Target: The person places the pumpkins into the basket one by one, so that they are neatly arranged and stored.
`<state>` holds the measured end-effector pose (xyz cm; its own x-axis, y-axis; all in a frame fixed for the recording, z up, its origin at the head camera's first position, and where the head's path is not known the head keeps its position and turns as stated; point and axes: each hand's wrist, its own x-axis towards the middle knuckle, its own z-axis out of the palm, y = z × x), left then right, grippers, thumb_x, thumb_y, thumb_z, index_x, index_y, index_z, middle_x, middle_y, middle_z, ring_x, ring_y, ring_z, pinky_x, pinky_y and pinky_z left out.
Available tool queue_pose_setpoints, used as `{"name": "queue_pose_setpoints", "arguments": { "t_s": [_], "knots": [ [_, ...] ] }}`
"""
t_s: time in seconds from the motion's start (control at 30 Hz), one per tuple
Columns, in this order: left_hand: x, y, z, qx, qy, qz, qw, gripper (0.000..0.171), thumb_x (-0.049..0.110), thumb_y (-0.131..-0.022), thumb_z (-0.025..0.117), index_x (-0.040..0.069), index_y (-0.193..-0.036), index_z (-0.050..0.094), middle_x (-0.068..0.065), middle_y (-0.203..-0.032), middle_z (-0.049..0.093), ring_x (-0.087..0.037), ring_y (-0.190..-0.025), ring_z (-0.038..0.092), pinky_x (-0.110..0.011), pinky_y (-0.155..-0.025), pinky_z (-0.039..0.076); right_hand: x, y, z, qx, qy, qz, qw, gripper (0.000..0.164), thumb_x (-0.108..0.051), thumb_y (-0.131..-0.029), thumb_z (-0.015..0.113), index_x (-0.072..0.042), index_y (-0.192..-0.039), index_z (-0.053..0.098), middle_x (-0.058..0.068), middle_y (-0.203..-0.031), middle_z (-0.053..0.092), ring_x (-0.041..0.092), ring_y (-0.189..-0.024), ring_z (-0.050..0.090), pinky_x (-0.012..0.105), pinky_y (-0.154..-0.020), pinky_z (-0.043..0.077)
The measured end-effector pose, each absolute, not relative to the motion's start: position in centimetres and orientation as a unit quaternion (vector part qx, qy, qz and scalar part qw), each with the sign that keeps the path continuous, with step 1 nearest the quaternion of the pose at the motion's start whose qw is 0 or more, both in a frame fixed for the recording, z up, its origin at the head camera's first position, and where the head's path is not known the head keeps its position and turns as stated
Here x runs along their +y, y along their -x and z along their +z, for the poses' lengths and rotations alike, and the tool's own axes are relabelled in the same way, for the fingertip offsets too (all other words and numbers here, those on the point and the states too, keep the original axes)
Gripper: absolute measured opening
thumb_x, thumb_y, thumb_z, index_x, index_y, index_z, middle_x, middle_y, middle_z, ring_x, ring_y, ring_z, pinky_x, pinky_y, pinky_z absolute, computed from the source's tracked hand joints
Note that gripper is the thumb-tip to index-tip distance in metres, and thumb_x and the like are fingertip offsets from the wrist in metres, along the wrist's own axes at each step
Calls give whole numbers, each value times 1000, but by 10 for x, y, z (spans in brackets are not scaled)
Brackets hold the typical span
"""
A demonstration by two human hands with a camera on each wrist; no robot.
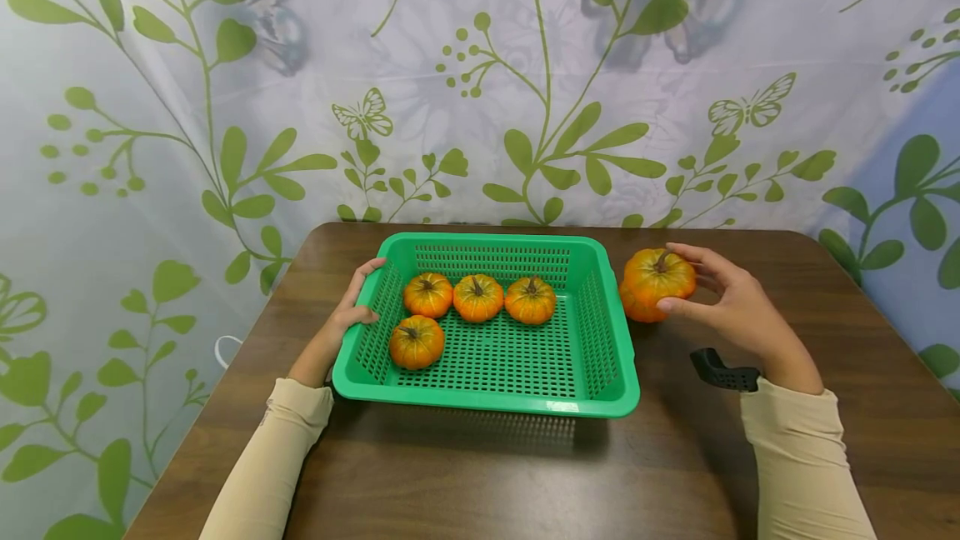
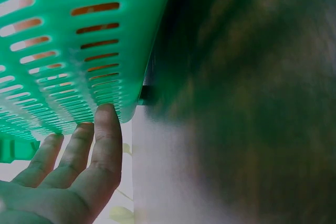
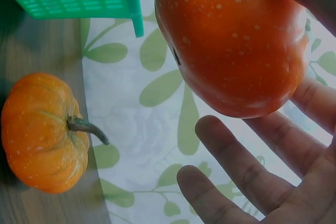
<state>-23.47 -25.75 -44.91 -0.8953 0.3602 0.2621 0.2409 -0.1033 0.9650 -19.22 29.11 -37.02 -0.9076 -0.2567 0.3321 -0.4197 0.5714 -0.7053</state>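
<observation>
A green plastic basket (image 1: 480,407) with slotted walls stands on the table, four small orange pumpkins inside: three along the back and one pumpkin (image 1: 416,342) at front left. My left hand (image 1: 341,323) grips the basket's left rim, thumb over the edge and fingers (image 2: 105,150) along the outer wall. Right of the basket, my right hand (image 1: 731,307) holds another pumpkin (image 1: 660,272) between thumb and fingers. Below it a further pumpkin (image 3: 44,132) with a curved stem rests on the table, mostly hidden in the head view.
The brown wooden table (image 1: 465,482) ends at a patterned cloth backdrop (image 1: 450,107) with green leaves and butterflies. A black band (image 1: 723,371) sits at my right wrist. A white cable loop (image 1: 223,350) shows beyond the table's left edge.
</observation>
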Motion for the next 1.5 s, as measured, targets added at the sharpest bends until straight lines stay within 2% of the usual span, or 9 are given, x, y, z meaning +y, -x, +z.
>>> {"name": "queue_pose_setpoints", "arguments": {
  "t_s": [0.17,0.27,0.37,0.57,0.87,0.97,1.13,1.23,1.5],
  "knots": [
    [-258,235,-449,672,-222,705,43,93,-4,-73,44,-10,-160,11,-38,-169,11,-18,-141,39,-22,-107,41,287,192,-368,-878,-205,421,101,78,0,-87,86,-1,-157,52,25,-154,53,-12,-123,46,4,-97,38],
    [-258,234,-448,673,-223,704,42,94,-4,-73,44,-10,-160,11,-38,-169,11,-17,-141,39,-22,-107,41,284,190,-366,-878,-212,418,102,78,-1,-87,87,-1,-156,53,24,-153,53,-14,-122,45,4,-96,39],
    [-257,234,-447,671,-223,706,42,94,-4,-73,44,-11,-160,10,-38,-169,11,-17,-140,39,-22,-107,41,279,188,-363,-881,-214,410,103,77,-2,-87,88,-3,-156,54,22,-153,54,-6,-123,51,5,-96,41],
    [-257,235,-448,670,-227,706,39,93,-4,-73,45,-10,-160,14,-38,-168,12,-15,-140,41,-22,-107,41,271,184,-359,-878,-230,407,97,80,-3,-85,90,-4,-156,54,23,-153,55,42,-128,58,4,-96,39],
    [-266,245,-462,638,-298,710,26,84,7,-77,56,22,-158,37,-22,-162,27,-14,-139,44,-22,-106,43,256,188,-357,-872,-253,412,74,80,-4,-84,91,-4,-156,55,20,-152,58,47,-129,58,6,-97,40],
    [-264,243,-460,635,-293,714,27,85,4,-77,54,16,-159,36,-25,-163,25,-14,-139,44,-23,-106,43,252,192,-357,-869,-270,408,70,81,-4,-82,92,-2,-154,56,22,-151,59,43,-129,59,6,-99,38],
    [-257,236,-450,653,-253,713,31,89,-3,-73,47,5,-160,29,-39,-164,15,-11,-138,46,-23,-106,43,244,195,-354,-863,-300,399,73,79,-3,-79,93,-3,-151,60,18,-148,63,4,-125,57,7,-102,38],
    [-257,235,-449,659,-242,711,33,89,-4,-72,46,-6,-159,23,-42,-166,13,-11,-138,46,-23,-106,43,241,197,-351,-863,-317,386,68,79,-6,-80,94,-4,-151,61,16,-148,63,-8,-121,53,7,-102,38],
    [-258,237,-451,671,-232,704,37,93,-3,-73,45,-13,-158,9,-41,-167,11,-14,-139,43,-22,-107,42,231,202,-336,-878,-350,324,30,78,-16,-82,94,-8,-152,61,14,-145,65,26,-121,64,37,-96,56]
  ]
}}
